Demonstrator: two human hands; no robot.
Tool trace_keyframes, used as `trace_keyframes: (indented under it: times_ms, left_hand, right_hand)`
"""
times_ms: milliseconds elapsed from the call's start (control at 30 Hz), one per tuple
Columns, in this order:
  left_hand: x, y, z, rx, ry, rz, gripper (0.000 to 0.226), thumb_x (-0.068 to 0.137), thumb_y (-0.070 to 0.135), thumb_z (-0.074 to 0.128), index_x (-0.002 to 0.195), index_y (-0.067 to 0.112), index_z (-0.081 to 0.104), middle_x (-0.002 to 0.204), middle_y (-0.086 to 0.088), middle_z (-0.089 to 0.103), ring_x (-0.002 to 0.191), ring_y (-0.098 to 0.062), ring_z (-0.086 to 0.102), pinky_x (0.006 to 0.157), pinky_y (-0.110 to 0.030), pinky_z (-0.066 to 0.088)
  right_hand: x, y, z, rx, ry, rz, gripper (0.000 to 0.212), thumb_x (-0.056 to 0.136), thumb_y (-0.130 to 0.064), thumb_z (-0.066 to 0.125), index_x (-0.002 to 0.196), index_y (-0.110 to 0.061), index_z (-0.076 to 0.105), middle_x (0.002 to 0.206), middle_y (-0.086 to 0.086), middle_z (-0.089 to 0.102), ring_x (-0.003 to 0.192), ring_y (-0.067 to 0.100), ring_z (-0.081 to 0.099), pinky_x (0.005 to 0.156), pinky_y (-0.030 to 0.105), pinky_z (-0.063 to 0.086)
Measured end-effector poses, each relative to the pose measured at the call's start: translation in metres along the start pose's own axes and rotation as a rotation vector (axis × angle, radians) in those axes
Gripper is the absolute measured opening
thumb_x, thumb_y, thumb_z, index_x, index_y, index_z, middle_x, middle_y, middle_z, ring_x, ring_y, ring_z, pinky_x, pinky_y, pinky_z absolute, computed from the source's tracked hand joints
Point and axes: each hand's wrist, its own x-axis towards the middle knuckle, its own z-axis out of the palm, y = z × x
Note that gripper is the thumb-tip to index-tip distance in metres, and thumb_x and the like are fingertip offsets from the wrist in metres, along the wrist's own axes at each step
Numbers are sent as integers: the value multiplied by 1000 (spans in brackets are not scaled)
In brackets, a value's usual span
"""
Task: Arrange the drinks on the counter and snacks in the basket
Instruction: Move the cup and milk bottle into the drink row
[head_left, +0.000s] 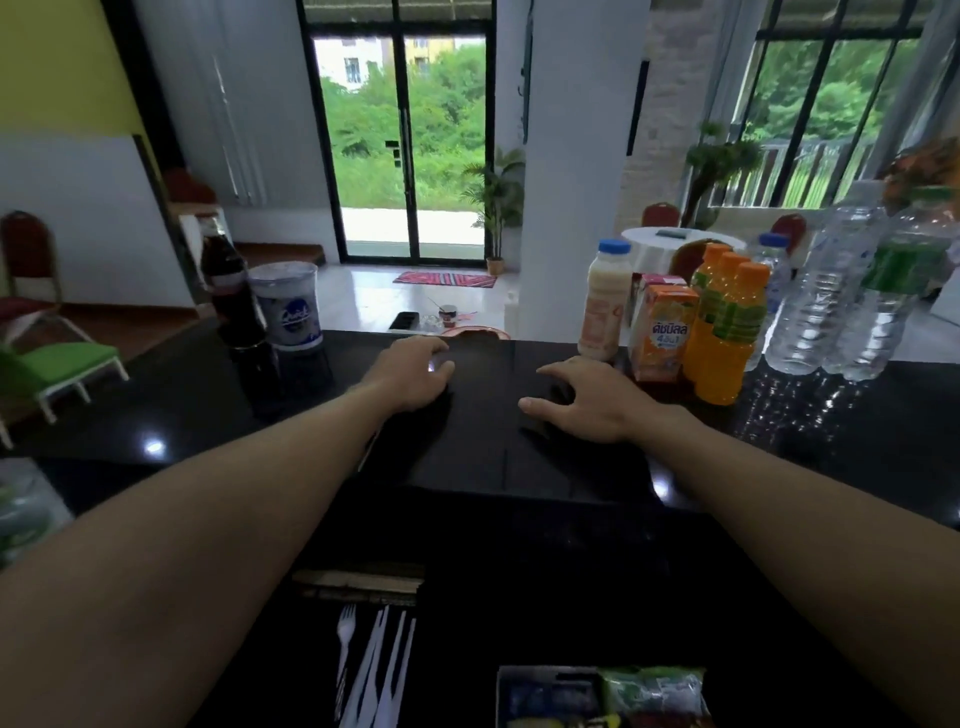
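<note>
Drinks (727, 332) on counter (493, 447) beside right hand (589, 402)

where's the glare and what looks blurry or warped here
Head view: light glints on the black counter at left and below the water bottles; the snack basket at the bottom is blurry; wide-angle lens bends the window frames.
</note>
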Motion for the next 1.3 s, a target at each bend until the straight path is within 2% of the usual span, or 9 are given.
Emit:
trace_keyframes:
  times_ms: [100, 300, 500, 633, 767, 833, 967, 1133, 1300]
  left_hand:
    - [-18, -30, -19, 81, 18, -58, 40, 93, 41, 56, 124, 18, 63, 129, -8, 64, 119, -31, 58, 93, -38, 44]
    - [-45, -81, -34, 29, 65, -150, 37, 97, 38, 57, 122, 12, 67, 129, -9, 64, 119, -28, 58, 100, -37, 45]
    - [-41, -89, -34, -75, 149, -215, 43, 93, 32, 64, 132, 13, 63, 131, -4, 63, 120, -20, 59, 100, -27, 40]
    - [-33, -95, -34, -87, 174, -259, 45, 91, 29, 65, 133, 14, 60, 131, -4, 63, 119, -19, 61, 102, -29, 42]
    - [-26, -103, -43, -151, 247, -290, 52, 88, 21, 67, 136, 8, 53, 137, -13, 50, 110, -24, 64, 102, -34, 47]
    - [-19, -108, -49, -135, 310, -304, 56, 87, 19, 69, 137, 8, 47, 136, -14, 43, 113, -28, 58, 100, -30, 43]
    - [-2, -112, -58, -32, 470, -389, 68, 84, 20, 74, 138, 11, 33, 134, -17, 34, 112, -38, 55, 92, -39, 47]
    - [18, -118, -70, 51, 523, -456, 90, 79, 23, 78, 150, 25, 22, 141, -19, 26, 127, -36, 37, 102, -45, 44]
    - [27, -120, -70, -5, 535, -483, 68, 83, 24, 75, 139, 26, 36, 142, -19, 26, 129, -36, 34, 101, -39, 39]
  right_hand:
    - [18, -35, 13, 24, -5, -76, 84, 84, -77, 52, 148, -24, 46, 145, 4, 52, 132, 23, 49, 110, 45, 39]
    - [50, -91, 39, 52, -63, -176, 88, 84, -76, 55, 152, -21, 41, 158, 1, 40, 145, 19, 36, 118, 41, 31]
    - [66, -101, 58, -11, -50, -176, 101, 72, -93, 32, 151, -31, 41, 161, -2, 35, 149, 16, 29, 116, 48, 18]
    - [71, -97, 64, -7, -18, -177, 104, 67, -98, 26, 149, -36, 43, 159, -6, 37, 147, 15, 30, 114, 48, 18]
    - [72, -97, 66, -37, -14, -184, 104, 68, -98, 25, 149, -36, 43, 158, -8, 38, 146, 16, 30, 110, 51, 21]
    - [72, -96, 66, -40, -8, -187, 102, 68, -98, 26, 148, -36, 44, 158, -7, 39, 146, 16, 31, 109, 52, 22]
    - [72, -97, 67, -24, 3, -187, 102, 68, -98, 26, 146, -36, 46, 155, -7, 41, 143, 17, 33, 109, 51, 22]
    - [73, -97, 68, -12, 7, -193, 100, 69, -98, 28, 145, -36, 46, 153, -8, 43, 143, 16, 33, 109, 50, 21]
    - [73, -97, 68, -1, 18, -200, 99, 69, -97, 30, 144, -36, 47, 153, -7, 43, 142, 16, 34, 109, 50, 21]
